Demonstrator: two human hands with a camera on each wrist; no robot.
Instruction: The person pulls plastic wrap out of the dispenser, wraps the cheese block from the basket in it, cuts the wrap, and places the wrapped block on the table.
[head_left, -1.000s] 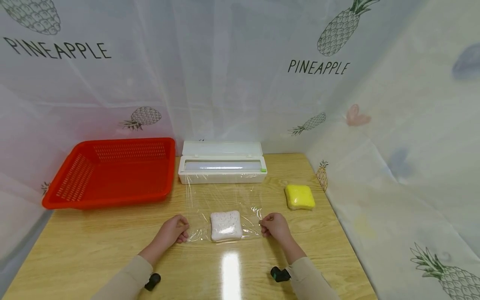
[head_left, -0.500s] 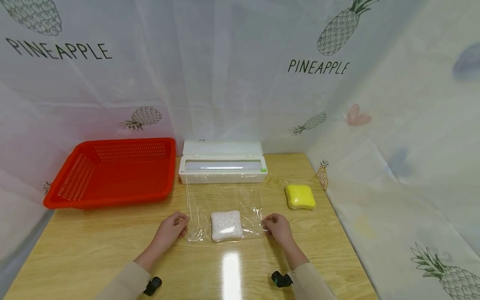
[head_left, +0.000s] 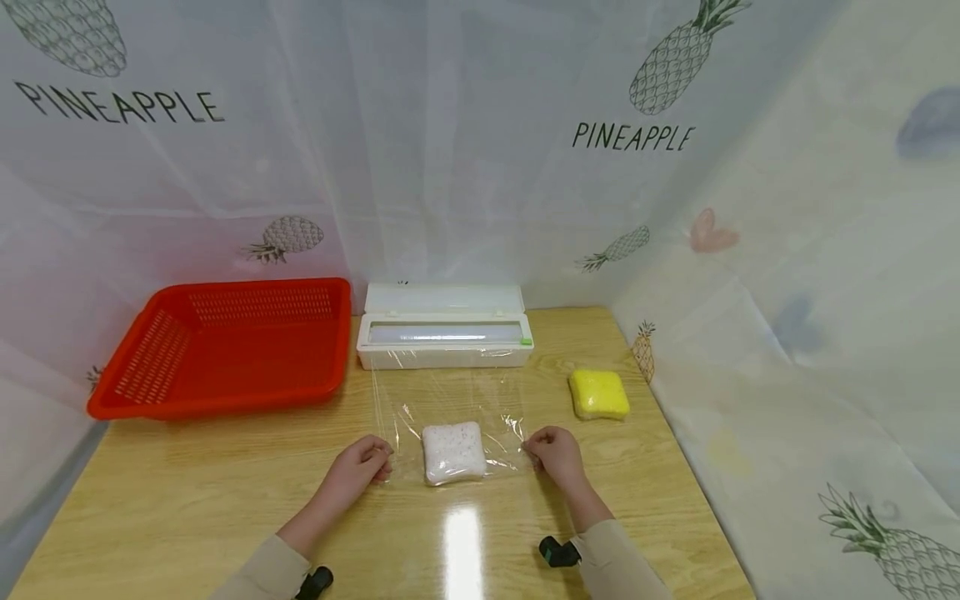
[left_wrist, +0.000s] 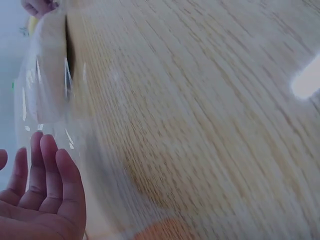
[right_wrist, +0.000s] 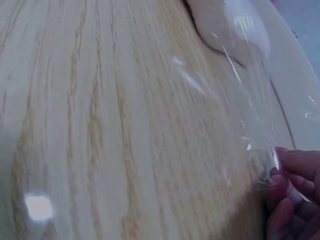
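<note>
Shifting inward in the head view, the left grip [head_left: 362, 468] is apparently tending the near-left part of the clear film [head_left: 452, 398] covering the white sponge [head_left: 453, 452]. Left wrist view: that grip is standing apart, unclamped, sponge lying just ahead. Right wrist view: the right grip [right_wrist: 299, 187] is pinching film, sponge lying apart.

Sleeves are light beige: left sleeve [head_left: 262, 571] and right sleeve [head_left: 622, 565] read as matching plain fabric, soft creases, cuffs stopping on the forearms, so left hand [head_left: 360, 467] and right hand [head_left: 557, 457] are bare beyond them. Small black module at the inner side of each cuff: left module [head_left: 316, 582] is a round-ended stub, right module [head_left: 558, 552] is bent like an elbow with a faint dark-green mark. Finer surface detail on both is too small to make out
</note>
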